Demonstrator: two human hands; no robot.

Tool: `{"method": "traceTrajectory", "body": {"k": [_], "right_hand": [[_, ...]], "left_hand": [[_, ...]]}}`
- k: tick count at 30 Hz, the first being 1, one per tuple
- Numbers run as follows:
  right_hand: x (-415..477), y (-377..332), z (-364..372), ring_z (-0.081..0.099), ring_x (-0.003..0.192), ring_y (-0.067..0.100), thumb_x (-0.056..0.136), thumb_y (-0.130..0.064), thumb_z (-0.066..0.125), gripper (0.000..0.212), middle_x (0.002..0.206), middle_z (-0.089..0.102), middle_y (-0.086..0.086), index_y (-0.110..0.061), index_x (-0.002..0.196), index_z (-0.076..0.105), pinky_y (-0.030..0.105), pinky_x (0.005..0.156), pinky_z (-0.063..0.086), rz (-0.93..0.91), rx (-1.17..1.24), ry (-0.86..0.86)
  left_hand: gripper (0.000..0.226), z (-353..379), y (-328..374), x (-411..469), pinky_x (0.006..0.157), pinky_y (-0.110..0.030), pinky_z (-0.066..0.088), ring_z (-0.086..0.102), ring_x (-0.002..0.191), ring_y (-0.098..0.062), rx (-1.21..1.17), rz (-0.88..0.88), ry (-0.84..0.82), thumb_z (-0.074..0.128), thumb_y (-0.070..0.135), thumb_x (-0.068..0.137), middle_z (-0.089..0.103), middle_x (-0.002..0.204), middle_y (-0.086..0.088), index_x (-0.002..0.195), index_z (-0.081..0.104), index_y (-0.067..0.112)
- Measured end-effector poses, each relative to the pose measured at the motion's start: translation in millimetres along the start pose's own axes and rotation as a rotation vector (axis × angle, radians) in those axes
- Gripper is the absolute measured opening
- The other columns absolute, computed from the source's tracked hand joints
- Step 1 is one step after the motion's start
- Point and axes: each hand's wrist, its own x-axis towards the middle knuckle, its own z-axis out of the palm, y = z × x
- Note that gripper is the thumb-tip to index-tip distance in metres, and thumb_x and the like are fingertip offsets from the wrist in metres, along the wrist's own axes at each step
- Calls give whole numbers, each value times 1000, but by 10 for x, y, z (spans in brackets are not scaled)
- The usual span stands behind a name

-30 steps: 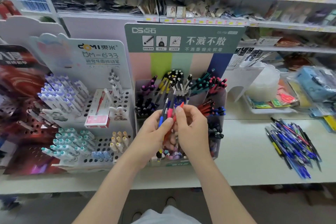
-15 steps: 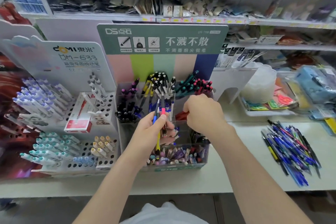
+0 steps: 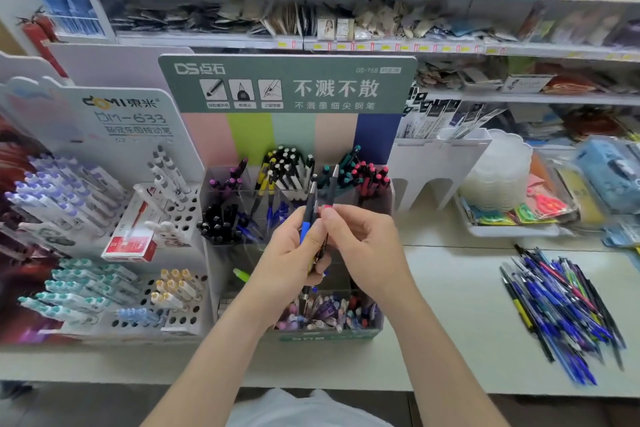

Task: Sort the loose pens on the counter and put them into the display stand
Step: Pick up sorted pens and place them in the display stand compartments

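- Right hand (image 3: 363, 243) is back from the display stand (image 3: 332, 334), thumb and forefinger pinching a red-grip pen (image 3: 333, 184).
- Left hand (image 3: 287, 256) curls round the small pen bundle (image 3: 305, 229), upright before the stand.
- Loose pens (image 3: 561, 308) lie heaped on the counter (image 3: 450, 305), well to the right.
- Risk: pulling one pen out may drag its neighbours into a wrong compartment.

Mostly blue loose pens (image 3: 561, 308) lie heaped; display stand (image 3: 287, 87) upright, compartments partly filled.

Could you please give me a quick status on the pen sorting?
Left hand grips a small bunch of pens; right hand pinches one dark pen in it. Display stand right behind. Loose pile on counter. Nothing blocking.
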Motion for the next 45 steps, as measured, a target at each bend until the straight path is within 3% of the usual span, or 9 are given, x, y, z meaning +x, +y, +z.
{"method": "traceTrajectory", "body": {"k": [5,8,11,17,21,24,28,40,45], "right_hand": [[43,-54,-68,79,88,30,106,-14,65,16,95,82,2,-17,110,80,53,85,65,-8,236,174],[137,-65,-220,73,74,13,112,-24,53,19,80,76,-4,-20,117,71,35,74,59,-190,67,391],[262,-35,-435,61,67,7,112,-29,52,26,78,69,-11,-20,129,70,26,66,45,-272,-313,526],[415,-53,-630,69,81,33,96,-24,65,3,78,73,1,-23,99,67,41,72,54,-140,-628,471],[606,-141,-728,69,88,29,91,-23,67,15,87,76,5,-23,98,80,36,78,56,-105,-802,289],[729,-241,-809,56,61,6,95,-24,65,20,61,62,-4,-18,80,77,14,55,39,-124,-815,131],[822,-248,-839,55,64,11,109,-36,55,42,65,59,2,-13,75,61,32,58,35,-124,-757,8],[816,244,-746,50,108,20,113,-53,27,42,116,55,7,-26,127,56,38,89,38,-50,-614,41],[530,302,-492,48,128,19,108,-43,43,53,134,46,2,-18,154,48,35,111,37,-251,-497,449]], "left_hand": [[25,104,156,36,52,-31,47,60,71,-21,69,88,-98,50,36,113,67,89,-3,132,64,30],[23,205,214,140,56,-42,59,74,78,-25,120,136,34,46,33,114,73,115,1,122,66,25],[21,230,274,297,53,-36,42,54,57,-13,245,243,145,43,31,116,71,99,2,115,64,31],[23,297,606,584,93,-18,46,58,102,-6,742,679,297,61,17,108,55,116,6,130,68,17],[45,237,748,788,92,-41,54,62,108,-20,1011,576,209,76,33,98,58,126,6,140,66,21],[61,191,771,745,92,-48,56,65,115,-26,1172,508,142,83,42,90,67,127,7,145,59,31],[51,93,795,664,70,-38,50,67,102,-29,1312,461,327,86,45,84,69,112,5,126,61,28],[29,-98,654,569,78,-29,45,57,90,-19,887,528,291,69,34,104,52,107,2,131,66,24],[15,75,613,370,56,-24,38,47,57,-10,383,290,42,49,32,113,67,85,3,123,56,22]]}}
